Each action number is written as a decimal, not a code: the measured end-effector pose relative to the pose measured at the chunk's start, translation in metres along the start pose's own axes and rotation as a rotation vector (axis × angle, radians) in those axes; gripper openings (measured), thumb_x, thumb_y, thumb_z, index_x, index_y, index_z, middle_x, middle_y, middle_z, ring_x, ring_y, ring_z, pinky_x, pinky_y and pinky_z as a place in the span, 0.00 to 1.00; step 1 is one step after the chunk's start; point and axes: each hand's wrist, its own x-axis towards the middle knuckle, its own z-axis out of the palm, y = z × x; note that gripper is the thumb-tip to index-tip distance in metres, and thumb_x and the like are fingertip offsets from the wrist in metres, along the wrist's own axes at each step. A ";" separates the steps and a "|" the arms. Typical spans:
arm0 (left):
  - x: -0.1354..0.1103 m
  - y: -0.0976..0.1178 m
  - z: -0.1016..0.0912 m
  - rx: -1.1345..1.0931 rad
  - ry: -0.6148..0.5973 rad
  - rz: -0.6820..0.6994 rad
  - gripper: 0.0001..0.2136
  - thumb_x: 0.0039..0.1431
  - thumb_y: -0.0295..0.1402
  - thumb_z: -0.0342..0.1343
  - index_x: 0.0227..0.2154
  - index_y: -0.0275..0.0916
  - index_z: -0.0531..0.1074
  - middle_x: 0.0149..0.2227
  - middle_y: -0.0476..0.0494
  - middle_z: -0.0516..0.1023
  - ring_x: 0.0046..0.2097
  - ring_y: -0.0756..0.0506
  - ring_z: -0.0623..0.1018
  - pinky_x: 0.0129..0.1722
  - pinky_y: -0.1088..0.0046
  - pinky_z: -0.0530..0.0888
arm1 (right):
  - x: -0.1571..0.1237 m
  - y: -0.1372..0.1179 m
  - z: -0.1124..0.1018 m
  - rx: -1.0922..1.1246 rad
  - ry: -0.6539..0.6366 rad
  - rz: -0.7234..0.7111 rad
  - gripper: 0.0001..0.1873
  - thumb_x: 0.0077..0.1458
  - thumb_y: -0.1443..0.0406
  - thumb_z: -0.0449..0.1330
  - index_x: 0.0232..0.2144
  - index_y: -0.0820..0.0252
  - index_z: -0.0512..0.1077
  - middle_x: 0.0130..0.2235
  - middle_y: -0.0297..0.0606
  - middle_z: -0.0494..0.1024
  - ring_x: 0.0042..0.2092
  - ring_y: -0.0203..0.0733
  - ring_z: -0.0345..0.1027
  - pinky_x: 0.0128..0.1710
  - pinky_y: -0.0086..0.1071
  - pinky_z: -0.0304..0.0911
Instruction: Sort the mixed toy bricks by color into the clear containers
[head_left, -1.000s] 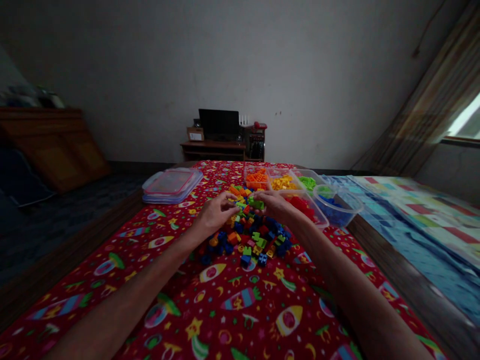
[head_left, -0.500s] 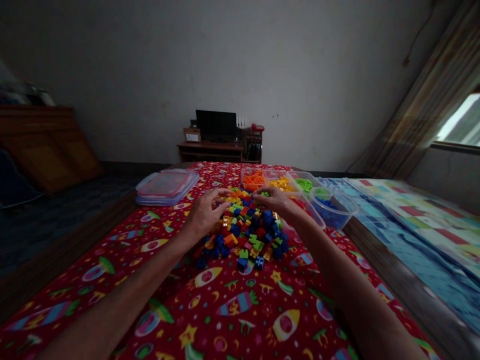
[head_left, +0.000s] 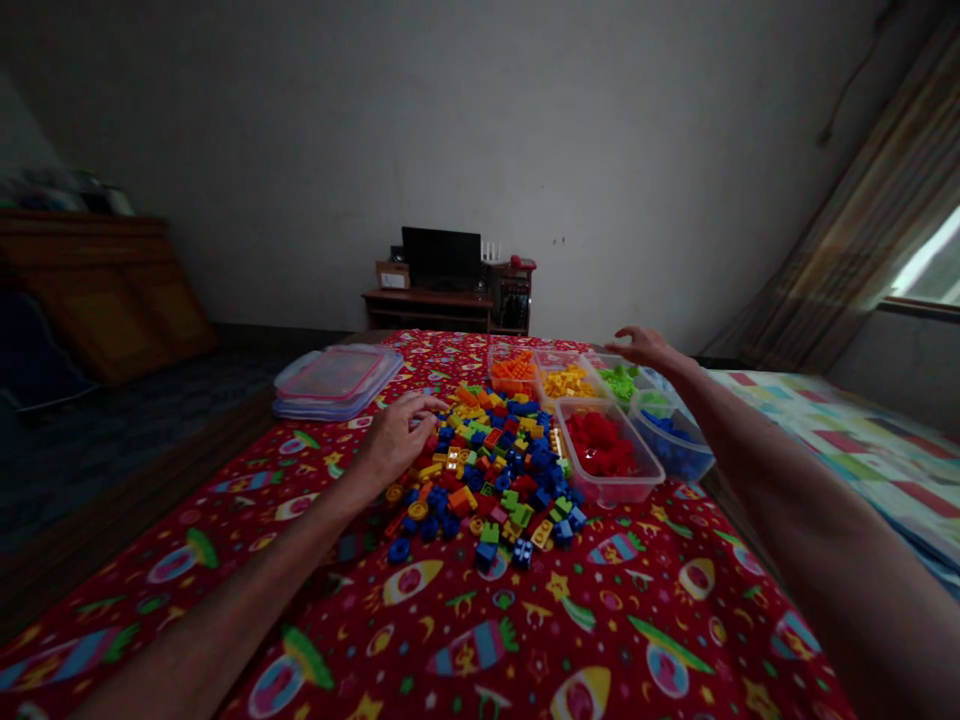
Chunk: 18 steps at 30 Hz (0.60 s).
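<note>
A mixed heap of colourful toy building bricks (head_left: 491,465) lies in the middle of the patterned red cloth. My left hand (head_left: 399,436) rests at the heap's left edge, fingers loosely stretched over the bricks and gripping none that I can see. Over the far right, my right hand (head_left: 643,345) hovers above the box of green bricks (head_left: 619,382), its thumb and fingers apart with nothing visible between them. Sorted bricks fill more clear boxes: orange bricks (head_left: 514,368), yellow bricks (head_left: 566,382), red bricks (head_left: 600,445) and blue bricks (head_left: 670,428).
Stacked clear lids (head_left: 337,380) lie on the left of the red cloth (head_left: 465,640). A bed with a checked cover (head_left: 862,430) adjoins the table on the right. Against the wall stands a desk with a black monitor (head_left: 441,258); a wooden cabinet (head_left: 97,290) is at far left.
My right hand has moved from the heap up and right to above the green bricks' box, uncovering the box of red bricks. My left hand has shifted slightly left, staying by the heap.
</note>
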 end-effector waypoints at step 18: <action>-0.004 -0.041 0.021 0.230 -0.176 0.136 0.24 0.62 0.41 0.43 0.56 0.35 0.65 0.59 0.34 0.67 0.61 0.40 0.65 0.61 0.56 0.61 | -0.131 -0.125 0.070 0.248 -0.270 -0.566 0.17 0.54 0.67 0.58 0.48 0.61 0.73 0.45 0.47 0.77 0.46 0.46 0.69 0.47 0.37 0.61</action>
